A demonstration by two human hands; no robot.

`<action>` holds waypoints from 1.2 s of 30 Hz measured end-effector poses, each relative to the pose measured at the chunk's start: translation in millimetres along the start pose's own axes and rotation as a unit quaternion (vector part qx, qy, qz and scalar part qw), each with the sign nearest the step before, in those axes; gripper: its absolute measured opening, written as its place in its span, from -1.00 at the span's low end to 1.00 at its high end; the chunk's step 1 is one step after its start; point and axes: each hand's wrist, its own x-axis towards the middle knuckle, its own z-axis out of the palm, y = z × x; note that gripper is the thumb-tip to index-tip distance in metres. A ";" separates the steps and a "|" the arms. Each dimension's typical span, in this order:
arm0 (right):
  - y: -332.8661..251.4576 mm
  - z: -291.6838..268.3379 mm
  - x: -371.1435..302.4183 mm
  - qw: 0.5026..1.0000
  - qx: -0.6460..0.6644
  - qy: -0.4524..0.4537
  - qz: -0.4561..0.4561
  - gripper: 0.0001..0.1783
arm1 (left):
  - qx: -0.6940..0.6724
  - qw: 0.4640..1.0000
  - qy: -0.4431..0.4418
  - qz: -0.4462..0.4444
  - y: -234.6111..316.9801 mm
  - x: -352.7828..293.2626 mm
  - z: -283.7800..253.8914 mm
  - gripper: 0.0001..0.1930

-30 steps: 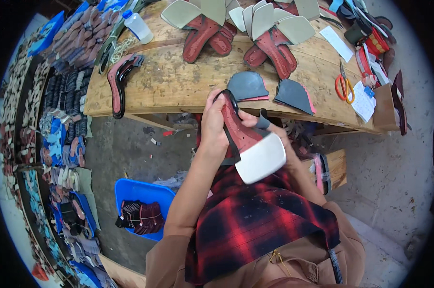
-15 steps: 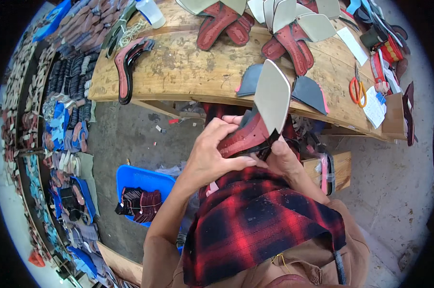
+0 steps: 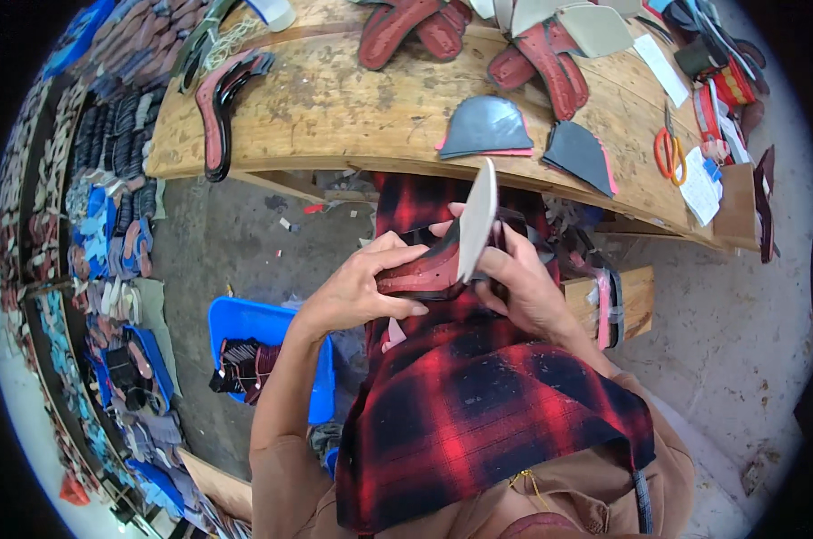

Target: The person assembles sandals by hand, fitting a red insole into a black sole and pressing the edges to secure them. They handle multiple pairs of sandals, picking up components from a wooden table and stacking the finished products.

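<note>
Shoe upper [image 3: 422, 269], dark red with black trim, is held above the lap, just in front of the workbench edge [image 3: 335, 162]. A pale grey insole-shaped piece [image 3: 477, 220] stands on edge against its right end, seen almost edge-on.

Hands: the left hand [image 3: 357, 289] is closed around the upper from the left side, thumb beneath and fingers on top. The right hand [image 3: 519, 283] grips from the right, behind the pale piece, fingers wrapped over the joint where the two parts meet. Both hands are clamped on the same assembly, close together but not touching each other as far as can be seen.

Progress, as a judgement: the pale piece appears seated against the upper, but whether it is bonded, or only being aligned or pressed, cannot be told from this view. No tool is in either hand.

Bench: two grey wedge-shaped pieces with pink edging [image 3: 486, 128] lie near the front edge, apart from each other. Further back lie several red uppers with pale pieces already fitted [image 3: 550, 67], which suggests finished or part-finished units. A black-and-red strap piece [image 3: 218, 108] lies at the left end; orange-handled scissors [image 3: 669, 153] lie at the right end.

Floor, left: a blue tray [image 3: 245, 323] holds dark cut parts; rows of sorted pieces [image 3: 92, 225] run along the far left.
</note>
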 end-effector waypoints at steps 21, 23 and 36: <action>16.2 -8.1 32.8 0.996 -0.043 -0.027 -0.072 -0.31 | 0.142 0.980 0.137 -0.014 29.2 35.9 19.2 0.01; 4.8 -10.1 26.8 0.997 0.058 0.017 -0.040 -0.48 | 0.118 0.988 0.100 0.014 33.2 39.3 19.2 0.04; 11.3 -38.5 37.8 0.983 -0.022 0.165 -0.079 -0.88 | 0.232 0.964 -0.074 -0.110 60.0 31.0 11.0 0.07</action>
